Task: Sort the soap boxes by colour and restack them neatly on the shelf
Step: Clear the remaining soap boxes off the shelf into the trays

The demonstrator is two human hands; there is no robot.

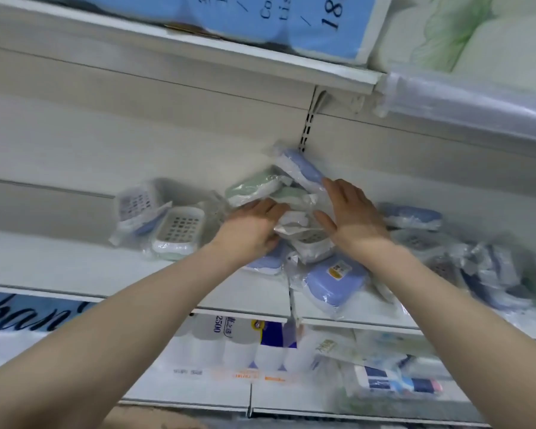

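Soap boxes in clear wrappers lie heaped on a white shop shelf (75, 261) as a person reaches into the middle of the pile with both bare arms. The left hand (251, 230) pinches the crinkled wrapper of a white soap box (310, 243), thumb along the top and fingers bent beneath. The right hand (350, 218) lies flat and relaxed on the heap, fingers straight, their tips touching a blue soap box (304, 167) that leans tilted against the back panel. A green soap box (251, 188) sits just behind the left hand. At the shelf's front edge, below the right wrist, a second blue box (334, 280) carries a yellow label too blurred to read. Two white grid-topped boxes (180, 230) stand apart on the left, with a stretch of white shelf board showing beyond them; more blue boxes (412, 216) crowd the right. Overhead, a blue tissue pack (291, 23) shows "18"; on the shelf below, a roll pack (220, 328) reads "2500".
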